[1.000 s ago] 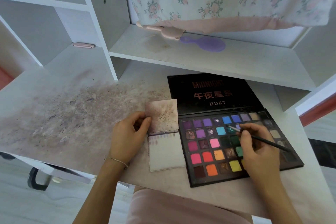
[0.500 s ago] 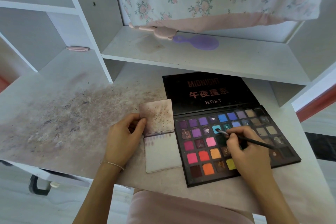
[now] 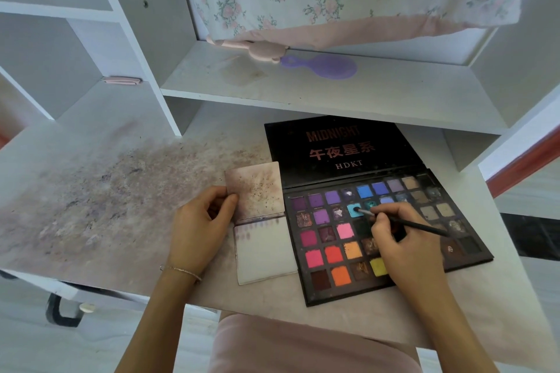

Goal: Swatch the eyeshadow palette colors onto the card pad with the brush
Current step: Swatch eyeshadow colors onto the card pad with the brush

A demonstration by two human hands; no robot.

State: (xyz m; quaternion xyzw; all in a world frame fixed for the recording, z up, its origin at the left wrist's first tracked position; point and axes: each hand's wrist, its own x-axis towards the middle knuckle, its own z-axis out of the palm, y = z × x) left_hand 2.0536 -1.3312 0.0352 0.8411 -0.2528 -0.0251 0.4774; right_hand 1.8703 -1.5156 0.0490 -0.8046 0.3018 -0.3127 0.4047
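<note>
Light: soft, even daylight, fairly bright
Shadows: faint, under the shelf (image 3: 333,94)
Glare: none
Focus: sharp centre, slightly soft edges
Edges: wide-angle bowing of shelf lines

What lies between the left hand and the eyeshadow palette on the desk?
In the head view, the card pad lies between them, its stained cover folded up. The left hand holds the cover's edge; the eyeshadow palette lies beside the pad.

Black eyeshadow palette (image 3: 391,239) lies open w/ brush (image 3: 403,222) tip in turquoise pan, card pad (image 3: 263,248) touching its left edge.
</note>
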